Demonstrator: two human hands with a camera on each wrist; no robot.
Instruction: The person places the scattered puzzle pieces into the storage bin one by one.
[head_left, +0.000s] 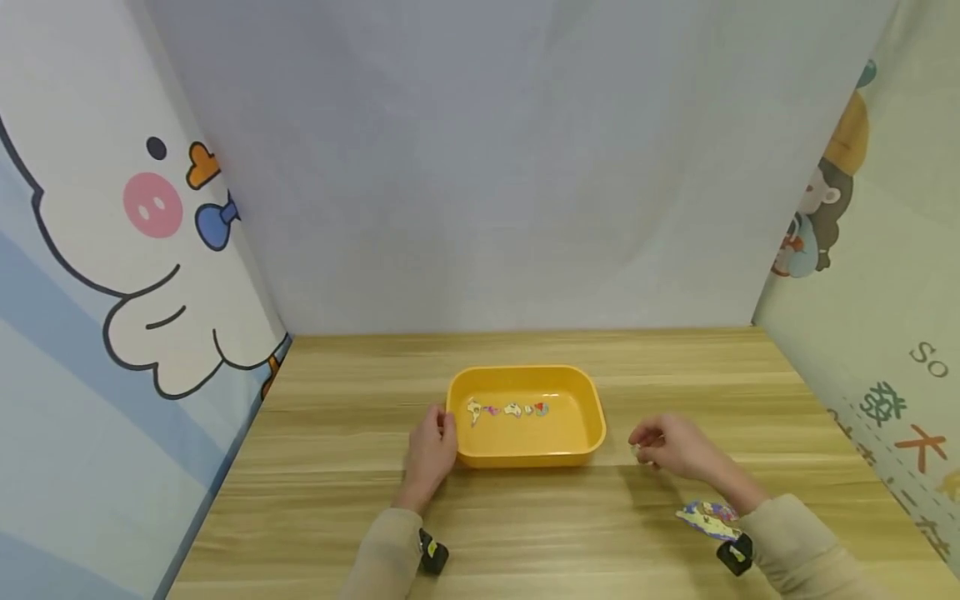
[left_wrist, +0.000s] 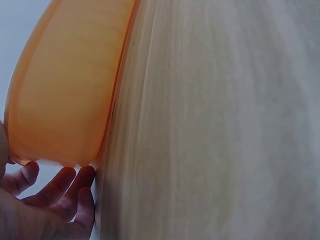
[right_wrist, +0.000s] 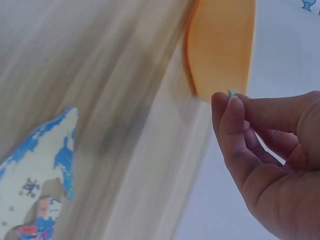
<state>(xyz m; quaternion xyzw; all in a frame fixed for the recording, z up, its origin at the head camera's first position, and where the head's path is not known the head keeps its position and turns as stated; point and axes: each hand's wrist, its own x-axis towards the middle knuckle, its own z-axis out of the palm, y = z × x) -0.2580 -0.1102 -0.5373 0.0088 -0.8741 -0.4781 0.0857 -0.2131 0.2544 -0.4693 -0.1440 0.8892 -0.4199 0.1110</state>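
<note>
A yellow plastic tray [head_left: 525, 461] stands on the wooden table, with several small, flat, coloured cut-out pieces [head_left: 513, 409] in a row on its floor. My left hand [head_left: 432, 446] holds the tray's left end; in the left wrist view its curled fingertips [left_wrist: 86, 176] touch the outer wall. To the right of the tray, my right hand [head_left: 675, 447] is raised above the table. Between thumb and forefinger it pinches a tiny pale-green piece [right_wrist: 231, 93], mostly hidden by the fingertips. Beneath the right wrist lies a larger patterned cut-out [head_left: 703, 518] in cream, blue and purple.
The wooden table [head_left: 337, 417] reaches back to a plain pale cloth [head_left: 480, 208]. Printed cloths with a cartoon white bird [head_left: 97, 208] and with figures and lettering hang at the left and right sides. Each wrist wears a small black camera [head_left: 432, 553].
</note>
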